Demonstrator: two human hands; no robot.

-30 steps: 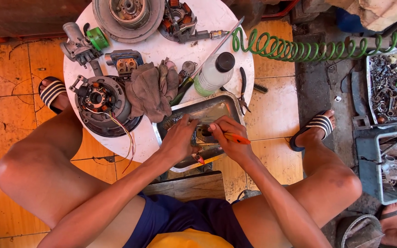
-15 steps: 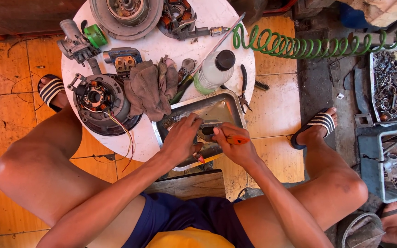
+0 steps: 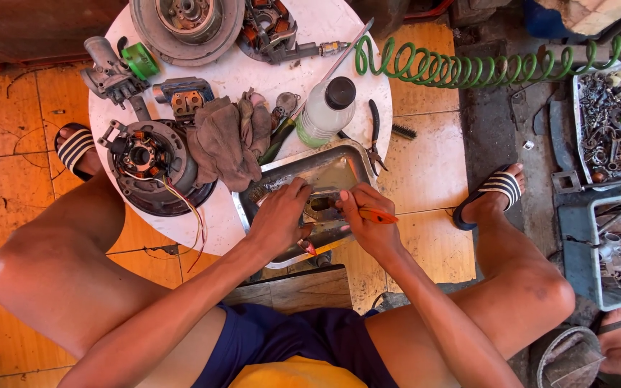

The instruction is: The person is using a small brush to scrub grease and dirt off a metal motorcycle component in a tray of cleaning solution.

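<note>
A person is sitting low on the floor with both knees spread wide. A round white table [image 3: 253, 79] is standing between the legs.

Both hands are working over a metal tray [image 3: 339, 167] at the near edge of the table. The left hand [image 3: 279, 218] is lying curled, palm down, in the tray, and its fingers are pressing on a small dark part [image 3: 320, 205]. The right hand [image 3: 366, 223] is just to the right of it, closed around a tool with an orange handle [image 3: 376, 215]. The tip of the tool is pointing left at the part. The two hands are almost touching. The part is mostly hidden, so I cannot tell its shape.

A brown rag [image 3: 228, 140] is lying left of the tray. Left of the rag, a round motor part [image 3: 149, 164] with colored wires is resting on the table. A white bottle [image 3: 326, 111] with a black cap is lying just past the tray. Black pliers [image 3: 374, 136] are lying at the right edge of the table.

At the far side a big round metal disc [image 3: 185, 25] is sitting. A green coiled hose [image 3: 468, 68] is running along the floor to the right. Far right, a box of small metal bits [image 3: 612, 118] is sitting on the floor.
</note>
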